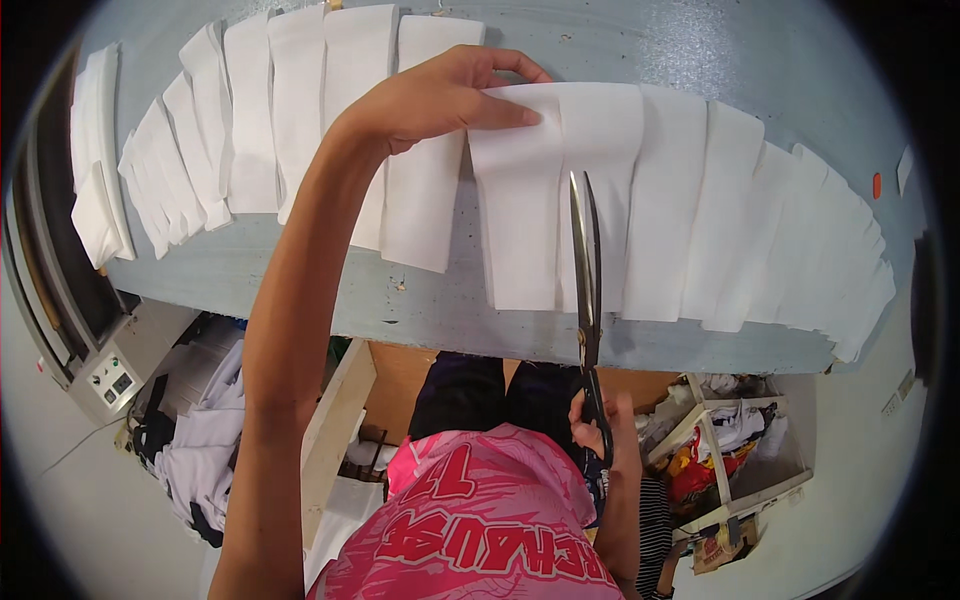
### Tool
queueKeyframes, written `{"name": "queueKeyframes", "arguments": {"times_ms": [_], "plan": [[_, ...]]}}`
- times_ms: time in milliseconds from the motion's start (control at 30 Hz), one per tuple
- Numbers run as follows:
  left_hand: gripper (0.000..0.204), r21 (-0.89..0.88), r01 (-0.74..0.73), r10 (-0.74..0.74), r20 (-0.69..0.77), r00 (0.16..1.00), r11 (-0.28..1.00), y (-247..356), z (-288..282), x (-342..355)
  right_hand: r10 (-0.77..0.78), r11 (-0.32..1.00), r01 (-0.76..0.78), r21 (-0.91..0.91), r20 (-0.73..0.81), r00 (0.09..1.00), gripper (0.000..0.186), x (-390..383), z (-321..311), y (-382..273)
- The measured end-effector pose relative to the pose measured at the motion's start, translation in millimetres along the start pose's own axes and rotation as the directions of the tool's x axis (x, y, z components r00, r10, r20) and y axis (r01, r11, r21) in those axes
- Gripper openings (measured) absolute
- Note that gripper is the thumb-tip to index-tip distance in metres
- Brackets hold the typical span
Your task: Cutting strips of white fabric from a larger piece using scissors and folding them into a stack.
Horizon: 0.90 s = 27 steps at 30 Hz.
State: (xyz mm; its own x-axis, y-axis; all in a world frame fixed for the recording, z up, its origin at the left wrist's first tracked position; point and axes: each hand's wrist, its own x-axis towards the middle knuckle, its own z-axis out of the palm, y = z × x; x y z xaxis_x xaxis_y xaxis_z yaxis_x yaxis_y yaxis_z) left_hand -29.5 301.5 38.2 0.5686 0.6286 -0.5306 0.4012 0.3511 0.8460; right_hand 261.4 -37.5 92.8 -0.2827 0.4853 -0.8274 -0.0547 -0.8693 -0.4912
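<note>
My left hand (460, 98) reaches over the table and pinches the top edge of a white fabric strip (522, 220), its thumb on the upper face and the fingers behind. In my right hand (608, 425), low and close to my body, is a pair of large scissors (588, 290). Their blades point away from me over the table's near edge, with the tips above a neighbouring white strip (600, 130). Those blades look nearly closed. More white strips (670, 200) overlap in a fanned row to the right, and another set (355, 75) fans out to the left.
The grey-blue table (700, 45) carries the strips. A machine with a control panel (115, 380) stands at the left. Below the table are piled white garments (205, 440) on the left and a wooden shelf (755, 490) with cloth on the right. A small red object (877, 186) lies far right.
</note>
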Motion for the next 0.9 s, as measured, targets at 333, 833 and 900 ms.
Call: {"name": "queueKeyframes", "arguments": {"times_ms": [333,833,900], "plan": [[0.052,0.007,-0.004,0.004,0.026,1.0,1.0,8,-6,-3,0.022,0.997,-0.022,-0.072,-0.005,1.0,0.066,15,13,-6],[0.048,-0.005,-0.07,0.07,0.034,0.997,0.998,-2,-16,1,-0.056,0.998,0.056,0.017,-0.004,0.998,0.074,30,22,-19],[0.044,-0.036,0.048,-0.044,0.096,0.994,0.998,15,-20,6,-0.093,0.995,0.096,0.04,-0.067,0.993,0.074,33,28,-23]]}}
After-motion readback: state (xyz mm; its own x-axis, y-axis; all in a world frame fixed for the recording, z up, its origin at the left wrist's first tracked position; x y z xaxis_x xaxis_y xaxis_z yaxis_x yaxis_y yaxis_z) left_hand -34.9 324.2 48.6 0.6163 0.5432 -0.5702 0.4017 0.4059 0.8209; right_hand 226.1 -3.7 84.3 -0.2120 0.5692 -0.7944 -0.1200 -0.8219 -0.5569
